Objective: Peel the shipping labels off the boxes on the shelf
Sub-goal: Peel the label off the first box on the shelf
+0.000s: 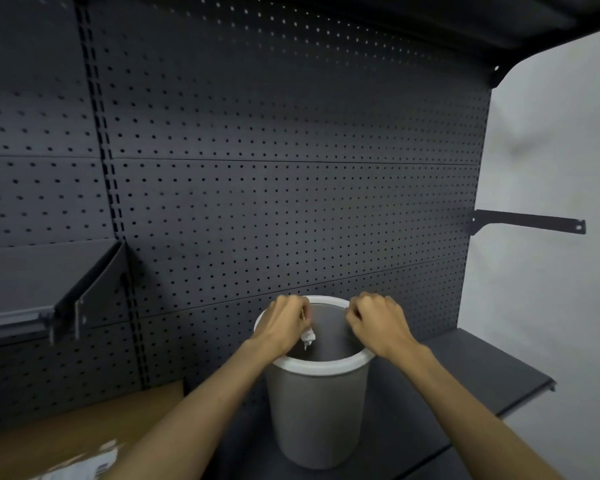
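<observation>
1. Nearest, at the lower left corner, a cardboard box (66,441) is seen on the shelf (482,368), with a white shipping label (84,467) on its top face. Only a blurred part of the label is in view, so it cannot be told whether any edge has been lifted.
2. Just beyond, near the middle of the shelf, a grey bin (317,407) with a white rim is stood upright, beside the box.
3. Over the bin's mouth the left hand (284,323) is held with its fingers curled, and a small crumpled scrap of white paper (308,336) is pinched at the fingertips; the scrap hangs inside the rim. It is judged to be a peeled piece of label about to be dropped.
4. The right hand (378,320) is held over the far right part of the rim with its fingers curled under. Nothing can be seen in its grip, and whether the rim is touched cannot be told.
5. The label is judged light, thin and limp, sticky on its back and easily torn. It would best be taken at a loosened corner and drawn back low and slowly, with the box steadied by the other hand; a sticky scrap may cling to the fingers when released.
6. Farthest, a dark perforated back panel (291,168) is seen, with a second shelf (32,282) at the left and a bare bracket (530,221) at the right.
</observation>
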Motion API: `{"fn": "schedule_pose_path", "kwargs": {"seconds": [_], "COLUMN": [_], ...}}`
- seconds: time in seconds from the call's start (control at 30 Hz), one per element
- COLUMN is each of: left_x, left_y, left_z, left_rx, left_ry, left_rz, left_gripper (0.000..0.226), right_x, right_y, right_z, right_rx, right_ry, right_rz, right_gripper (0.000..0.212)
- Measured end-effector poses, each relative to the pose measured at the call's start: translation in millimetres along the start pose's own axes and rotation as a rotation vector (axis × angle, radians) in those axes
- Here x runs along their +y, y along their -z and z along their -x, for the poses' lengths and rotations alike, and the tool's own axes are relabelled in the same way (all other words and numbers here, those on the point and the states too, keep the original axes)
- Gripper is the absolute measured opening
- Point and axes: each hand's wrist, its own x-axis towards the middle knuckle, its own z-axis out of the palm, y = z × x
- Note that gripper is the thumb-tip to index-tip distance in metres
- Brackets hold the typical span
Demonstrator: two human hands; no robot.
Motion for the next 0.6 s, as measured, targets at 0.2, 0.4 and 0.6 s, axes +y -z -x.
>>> {"fn": "schedule_pose_path", "kwargs": {"seconds": [0.2, 0.4, 0.6], "left_x": [1.7, 13.7, 20.2], "left_y": [-3.8, -7.8, -10.8], "left_z": [-4.1, -4.3, -0.7], "left_rx": [-0.015, -0.028, -0.002], "left_ry": [0.033, 0.032, 0.046], "left_rz": [-0.015, -0.110, -0.068], "left_gripper": [0.028, 0.037, 0.013], "right_x": [5.5, 11.9, 16.6], "right_y": [-5.4, -1.2, 3.9], "right_z": [-2.4, 0.9, 8.7], "right_rx": [-0.002, 0.011, 0.013], "right_ry": [0.006, 0.016, 0.023], "right_rz": [-0.034, -0.041, -0.051], "right_gripper": [0.024, 0.024, 0.022]}}
